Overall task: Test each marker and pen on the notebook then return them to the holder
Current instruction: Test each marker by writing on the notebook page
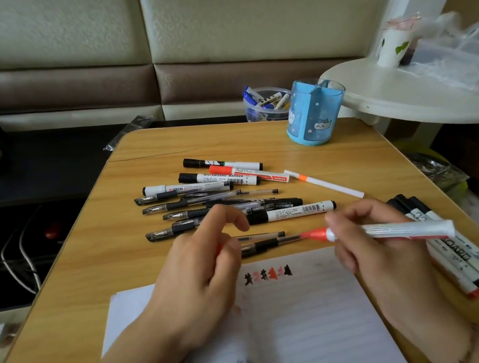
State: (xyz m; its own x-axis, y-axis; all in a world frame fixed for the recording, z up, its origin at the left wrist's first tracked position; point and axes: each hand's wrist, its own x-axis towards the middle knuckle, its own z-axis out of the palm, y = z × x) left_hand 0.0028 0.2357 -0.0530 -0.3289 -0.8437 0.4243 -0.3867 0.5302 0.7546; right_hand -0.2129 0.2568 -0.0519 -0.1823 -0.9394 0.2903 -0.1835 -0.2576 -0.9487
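Nearest, over the open notebook [301,313], an uncapped red marker [392,230] is gripped by the right hand [365,242], long axis left-right, tip toward the left hand [202,270], which apparently pinches its cap; the blue holder [314,113] stands far right on the worktop [119,264].

On the desk [110,250] we see the notebook [301,313] nearest, a loose heap of pens and markers [218,197] behind it, and the holder [313,112] at the far right. Four markers [453,253], as far as we can tell, lie right of the notebook.
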